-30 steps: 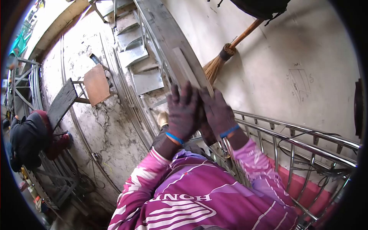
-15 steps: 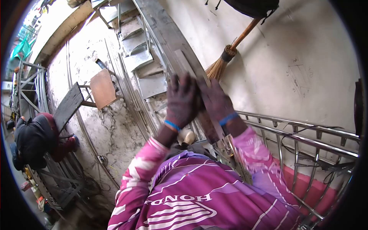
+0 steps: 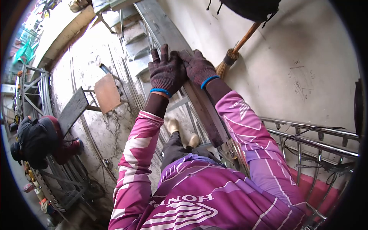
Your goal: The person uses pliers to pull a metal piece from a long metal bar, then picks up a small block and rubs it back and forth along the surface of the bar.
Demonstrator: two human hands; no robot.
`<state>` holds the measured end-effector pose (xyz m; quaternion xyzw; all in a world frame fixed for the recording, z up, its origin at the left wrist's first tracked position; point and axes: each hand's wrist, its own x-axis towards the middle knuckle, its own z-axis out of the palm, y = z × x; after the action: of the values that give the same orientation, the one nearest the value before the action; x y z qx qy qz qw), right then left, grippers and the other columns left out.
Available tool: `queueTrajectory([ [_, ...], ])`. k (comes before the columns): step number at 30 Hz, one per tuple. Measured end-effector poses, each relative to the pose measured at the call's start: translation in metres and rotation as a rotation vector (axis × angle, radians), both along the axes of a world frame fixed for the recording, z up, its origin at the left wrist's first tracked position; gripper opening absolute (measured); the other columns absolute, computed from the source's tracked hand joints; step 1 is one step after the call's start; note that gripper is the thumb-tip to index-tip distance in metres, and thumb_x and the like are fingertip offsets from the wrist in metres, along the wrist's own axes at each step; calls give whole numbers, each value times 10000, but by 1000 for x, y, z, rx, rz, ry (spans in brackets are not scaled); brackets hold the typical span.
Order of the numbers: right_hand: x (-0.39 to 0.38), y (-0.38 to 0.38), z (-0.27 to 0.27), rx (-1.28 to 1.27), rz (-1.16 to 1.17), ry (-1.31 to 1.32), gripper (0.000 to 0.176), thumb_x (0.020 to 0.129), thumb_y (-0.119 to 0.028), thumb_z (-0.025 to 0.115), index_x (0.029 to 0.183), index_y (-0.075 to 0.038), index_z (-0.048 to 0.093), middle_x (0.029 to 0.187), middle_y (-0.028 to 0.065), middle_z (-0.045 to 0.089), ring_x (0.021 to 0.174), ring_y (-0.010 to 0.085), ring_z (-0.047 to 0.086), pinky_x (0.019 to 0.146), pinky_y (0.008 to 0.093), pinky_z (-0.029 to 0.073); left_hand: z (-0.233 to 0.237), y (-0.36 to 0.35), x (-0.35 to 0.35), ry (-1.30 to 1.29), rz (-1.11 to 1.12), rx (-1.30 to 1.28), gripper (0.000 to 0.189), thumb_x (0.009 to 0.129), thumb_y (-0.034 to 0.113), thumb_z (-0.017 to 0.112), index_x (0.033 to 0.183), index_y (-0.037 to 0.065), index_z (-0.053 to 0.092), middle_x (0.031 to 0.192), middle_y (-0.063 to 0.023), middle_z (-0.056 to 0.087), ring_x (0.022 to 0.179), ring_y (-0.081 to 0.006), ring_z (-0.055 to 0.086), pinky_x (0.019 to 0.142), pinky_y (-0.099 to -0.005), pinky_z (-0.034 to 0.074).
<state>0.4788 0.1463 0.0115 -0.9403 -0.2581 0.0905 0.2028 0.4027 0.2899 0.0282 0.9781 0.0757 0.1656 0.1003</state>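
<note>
Both hands wear dark knit gloves with blue cuffs and meet above a long grey metal beam [image 3: 163,28] that runs away from me. My left hand [image 3: 167,73] lies palm down over the beam's left edge, fingers stretched and spread. Beside it, touching it, my right hand [image 3: 199,69] rests on the beam with its fingers extended to the left and forward. What lies beneath the palms is hidden. Closer to my body, the beam's near part [image 3: 205,113] shows as dark lengthwise strips ending near my waist.
A broom [image 3: 226,63] leans by the pale wall on the right. Chrome railings [image 3: 306,138] stand at lower right. To the left are a brown board [image 3: 107,94], a dark board [image 3: 72,115], metal bars on the floor and a crouching person [image 3: 38,142].
Both hands have moved forward and slightly left along the beam. The light strip seen ahead of the fingers earlier is now covered or out of sight. My feet show more fully.
</note>
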Motion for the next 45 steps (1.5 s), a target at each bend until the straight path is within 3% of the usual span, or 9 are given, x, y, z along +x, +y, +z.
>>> queueTrajectory([
  [3, -9, -12, -11, 74, -27, -90, 438, 1041, -380, 559, 1477, -395, 602, 1349, 256, 549, 1177, 489, 637, 987, 545, 570, -10, -4, -12, -76, -45, 3, 580, 935, 394, 675, 1433, 114, 576, 1577, -269, 481, 1386, -632, 453, 982, -654, 467],
  [10, -158, -140, 28, 55, 16, -124, 482, 1025, -227, 596, 1505, -266, 599, 1497, 311, 486, 1282, 487, 611, 1011, 500, 580, -19, -107, -132, -175, -334, -431, 745, 829, 273, 793, 1492, 60, 527, 1561, -274, 435, 1469, -590, 356, 1212, -683, 323],
  [14, -154, -140, 26, 73, 8, -117, 482, 1031, -217, 585, 1510, -274, 593, 1546, 327, 444, 1314, 489, 597, 1020, 504, 579, -24, -107, -125, -186, -194, -708, 777, 811, 260, 793, 1523, 104, 524, 1624, -314, 361, 1524, -612, 268, 1251, -670, 271],
  [22, 29, 6, -28, -106, 112, -37, 543, 1069, -331, 507, 1605, -373, 430, 1669, 250, 307, 1332, 453, 607, 1132, 503, 520, -62, 2, 10, -161, 21, -536, 683, 925, 341, 711, 1571, 220, 523, 1669, -349, 296, 1513, -624, 266, 1270, -618, 261],
  [26, 14, 3, -15, -130, 40, 33, 557, 1076, -344, 502, 1624, -361, 405, 1671, 254, 303, 1343, 447, 604, 1125, 501, 520, -52, 1, 9, -200, 71, -596, 662, 915, 337, 720, 1545, 221, 553, 1665, -347, 300, 1504, -630, 272, 1259, -628, 273],
  [28, -22, -24, 3, -11, 2, 8, 554, 1075, -335, 510, 1622, -331, 421, 1630, 275, 360, 1312, 462, 618, 1076, 512, 546, -39, -23, -27, -177, -29, -380, 623, 963, 317, 678, 1549, 144, 557, 1641, -340, 357, 1572, -539, 244, 1285, -586, 237],
  [36, -151, -133, 21, -18, -10, -162, 528, 1070, -215, 536, 1596, -215, 492, 1540, 261, 485, 1238, 464, 649, 908, 490, 623, -18, -110, -124, 1, -260, -395, 567, 894, 306, 729, 1418, 102, 657, 1600, -147, 482, 1513, -556, 315, 1137, -748, 316],
  [39, -116, -99, 16, 9, -28, -129, 574, 1039, -204, 550, 1606, -228, 468, 1552, 274, 481, 1238, 471, 649, 939, 498, 612, -14, -81, -89, -78, -198, -295, 568, 903, 335, 706, 1426, 122, 649, 1601, -72, 498, 1530, -491, 326, 1173, -753, 234],
  [45, 4, -7, -6, 43, 15, -203, 518, 1039, -246, 513, 1557, -236, 491, 1589, 276, 445, 1255, 475, 641, 1055, 542, 550, -13, -2, 11, -25, -78, -40, 542, 988, 376, 585, 1477, 142, 604, 1615, -71, 508, 1503, -507, 415, 1124, -796, 293],
])
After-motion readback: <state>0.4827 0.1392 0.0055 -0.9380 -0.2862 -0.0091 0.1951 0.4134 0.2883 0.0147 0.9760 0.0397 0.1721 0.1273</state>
